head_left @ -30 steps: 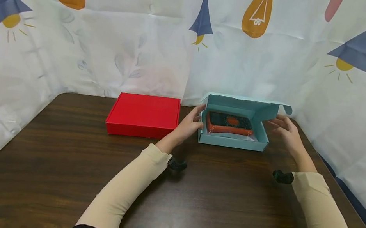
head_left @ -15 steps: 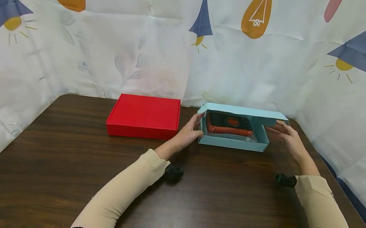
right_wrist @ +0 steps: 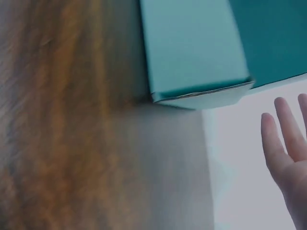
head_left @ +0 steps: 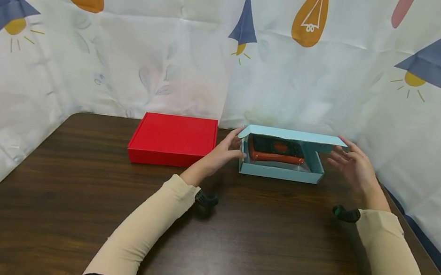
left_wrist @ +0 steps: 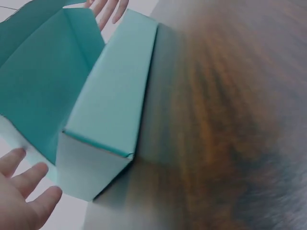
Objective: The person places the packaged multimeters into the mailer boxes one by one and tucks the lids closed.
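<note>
A light blue cardboard box (head_left: pixel 279 173) stands on the table at the right, its lid (head_left: pixel 294 135) tipped forward and partly lowered over the opening. Inside lies a dark, red-brown-sided block with a round orange print (head_left: pixel 277 158), clear plastic under it. My left hand (head_left: pixel 221 153) is at the lid's left corner, fingers extended; in the left wrist view its fingers (left_wrist: pixel 29 181) are spread beside the box's end. At the lid's right corner, my right hand (head_left: pixel 356 169) has its fingertips right by the edge. Loosely straight fingers (right_wrist: pixel 287 127) of that hand show beyond the box in the right wrist view.
A closed red box (head_left: pixel 173 140) lies left of the blue one, close to my left forearm. Both boxes are near the far edge of the dark wooden table (head_left: pixel 254 256). Behind hangs a white printed cloth (head_left: pixel 196 67).
The blue lid has come down from standing upright to tilting forward over the box. My right hand has shifted slightly right, its fingertips rising to the lid corner. The red box has not moved.
</note>
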### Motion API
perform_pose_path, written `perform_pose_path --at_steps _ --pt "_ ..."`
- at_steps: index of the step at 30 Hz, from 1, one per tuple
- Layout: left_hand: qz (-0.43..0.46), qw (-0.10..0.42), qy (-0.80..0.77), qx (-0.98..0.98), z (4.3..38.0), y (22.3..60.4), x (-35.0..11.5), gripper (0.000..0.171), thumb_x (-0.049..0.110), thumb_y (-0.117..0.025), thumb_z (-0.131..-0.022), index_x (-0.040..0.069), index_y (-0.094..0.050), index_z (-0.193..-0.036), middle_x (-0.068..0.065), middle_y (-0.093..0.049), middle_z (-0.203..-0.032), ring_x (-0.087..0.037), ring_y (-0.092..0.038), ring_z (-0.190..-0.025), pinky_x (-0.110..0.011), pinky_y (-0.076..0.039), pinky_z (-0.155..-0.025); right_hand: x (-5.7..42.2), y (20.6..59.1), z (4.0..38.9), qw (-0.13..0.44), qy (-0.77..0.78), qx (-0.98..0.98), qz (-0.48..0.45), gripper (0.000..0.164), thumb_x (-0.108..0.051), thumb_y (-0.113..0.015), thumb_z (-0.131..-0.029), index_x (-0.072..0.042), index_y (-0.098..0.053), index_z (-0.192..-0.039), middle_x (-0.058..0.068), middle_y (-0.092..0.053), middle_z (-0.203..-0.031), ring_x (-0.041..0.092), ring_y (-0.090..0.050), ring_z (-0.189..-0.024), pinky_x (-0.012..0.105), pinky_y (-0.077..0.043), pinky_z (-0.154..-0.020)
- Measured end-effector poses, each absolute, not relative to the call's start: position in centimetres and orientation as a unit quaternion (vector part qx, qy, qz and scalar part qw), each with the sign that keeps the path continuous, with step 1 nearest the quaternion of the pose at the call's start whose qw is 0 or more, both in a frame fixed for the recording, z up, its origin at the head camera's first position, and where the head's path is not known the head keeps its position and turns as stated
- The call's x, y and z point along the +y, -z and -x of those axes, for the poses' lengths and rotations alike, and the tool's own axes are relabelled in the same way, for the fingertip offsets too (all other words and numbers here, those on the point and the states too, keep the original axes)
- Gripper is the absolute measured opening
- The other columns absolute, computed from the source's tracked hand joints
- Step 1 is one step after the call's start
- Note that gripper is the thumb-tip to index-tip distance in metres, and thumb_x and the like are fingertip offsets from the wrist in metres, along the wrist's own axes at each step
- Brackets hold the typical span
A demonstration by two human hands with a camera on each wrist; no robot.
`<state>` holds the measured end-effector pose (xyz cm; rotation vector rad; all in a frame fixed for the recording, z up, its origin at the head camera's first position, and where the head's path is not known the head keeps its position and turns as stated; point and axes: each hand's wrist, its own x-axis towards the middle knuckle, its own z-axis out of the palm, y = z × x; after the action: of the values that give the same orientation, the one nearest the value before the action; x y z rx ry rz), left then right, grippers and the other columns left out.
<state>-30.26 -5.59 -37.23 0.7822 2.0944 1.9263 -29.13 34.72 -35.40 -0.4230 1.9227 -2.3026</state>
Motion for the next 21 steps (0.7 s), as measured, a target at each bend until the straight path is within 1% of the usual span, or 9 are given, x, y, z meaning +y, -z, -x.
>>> perform_pose_path --at_steps 3,5,7,10,12,15,17,19,21 --pt "-0.266 0.102 -0.636 0.717 30.4 36.5 -6.0 0.083 0.019 -0.059 -0.095 0.019 -0.015 -0.165 -0.014 -0.016 -0.167 -0.038 -0.022 -0.151 -0.060 -0.028 -0.116 34.4 34.7 29.2 0.059 0.773 0.613 0.150 0.053 -0.012 -0.020 -0.112 -0.019 -0.022 -0.164 0.004 0.002 -0.170 0.037 0.003 -0.155 0.024 -0.048 -0.101" --pt "-0.268 0.108 -0.630 0.721 30.4 35.8 -6.0 0.077 0.025 -0.055 -0.098 0.020 -0.016 -0.165 -0.010 -0.015 -0.168 -0.035 -0.021 -0.151 -0.062 -0.024 -0.117 34.2 34.3 29.3 0.065 0.783 0.600 0.155 0.051 -0.015 -0.020 -0.112 -0.022 -0.032 -0.161 -0.003 0.016 -0.170 0.041 0.013 -0.153 0.026 -0.049 -0.100" --pt "-0.271 0.114 -0.620 0.728 30.5 35.1 -6.0 0.072 0.032 -0.048 -0.101 0.019 -0.017 -0.165 -0.009 -0.015 -0.168 -0.035 -0.022 -0.151 -0.064 -0.020 -0.118 34.1 33.9 29.3 0.071 0.780 0.600 0.163 0.048 -0.026 -0.020 -0.114 -0.024 -0.039 -0.158 -0.003 0.021 -0.169 0.043 0.015 -0.152 0.028 -0.050 -0.099" --pt "-0.278 0.126 -0.604 0.736 30.8 34.2 -5.8 0.066 0.039 -0.038 -0.106 0.016 -0.018 -0.165 -0.010 -0.017 -0.168 -0.036 -0.022 -0.151 -0.066 -0.015 -0.118 34.1 33.5 29.3 0.080 0.745 0.638 0.178 0.052 -0.042 -0.021 -0.113 -0.026 -0.037 -0.159 0.001 0.020 -0.169 0.045 0.007 -0.153 0.028 -0.049 -0.099" --pt "-0.283 0.131 -0.594 0.742 31.0 33.6 -5.6 0.065 0.039 -0.035 -0.107 0.014 -0.018 -0.165 -0.009 -0.018 -0.168 -0.035 -0.022 -0.151 -0.063 -0.016 -0.120 34.1 33.2 29.3 0.090 0.708 0.675 0.189 0.057 -0.048 -0.020 -0.111 -0.026 -0.031 -0.162 0.007 0.009 -0.169 0.045 -0.003 -0.153 0.026 -0.047 -0.100" --pt "-0.284 0.134 -0.591 0.743 31.4 33.1 -5.4 0.066 0.038 -0.037 -0.108 0.010 -0.019 -0.164 -0.010 -0.020 -0.167 -0.031 -0.022 -0.150 -0.056 -0.020 -0.121 34.0 32.9 29.5 0.109 0.661 0.714 0.203 0.057 -0.043 -0.025 -0.112 -0.023 -0.021 -0.165 0.008 -0.015 -0.164 0.035 -0.027 -0.149 0.026 -0.046 -0.102" --pt "-0.280 0.136 -0.593 0.743 31.6 32.9 -5.2 0.066 0.036 -0.041 -0.107 0.009 -0.021 -0.163 -0.010 -0.023 -0.165 -0.028 -0.024 -0.149 -0.051 -0.023 -0.121 34.0 32.8 29.6 0.117 0.642 0.728 0.211 0.057 -0.038 -0.029 -0.113 -0.021 -0.017 -0.166 0.006 -0.029 -0.154 0.024 -0.043 -0.139 0.026 -0.046 -0.102" --pt "-0.273 0.136 -0.593 0.745 31.6 33.0 -5.2 0.066 0.035 -0.045 -0.106 0.010 -0.024 -0.163 -0.010 -0.024 -0.165 -0.027 -0.025 -0.148 -0.051 -0.025 -0.121 34.1 32.8 29.7 0.118 0.629 0.735 0.224 0.057 -0.032 -0.031 -0.113 -0.018 -0.015 -0.166 -0.002 -0.032 -0.151 0.014 -0.049 -0.131 0.025 -0.046 -0.101" --pt "-0.264 0.132 -0.588 0.753 31.5 33.2 -5.2 0.066 0.035 -0.049 -0.105 0.013 -0.026 -0.163 -0.008 -0.024 -0.165 -0.028 -0.025 -0.148 -0.052 -0.026 -0.120 34.3 33.1 29.8 0.115 0.630 0.732 0.231 0.056 -0.027 -0.033 -0.114 -0.017 -0.017 -0.166 -0.004 -0.036 -0.148 0.008 -0.052 -0.127 0.023 -0.046 -0.100"
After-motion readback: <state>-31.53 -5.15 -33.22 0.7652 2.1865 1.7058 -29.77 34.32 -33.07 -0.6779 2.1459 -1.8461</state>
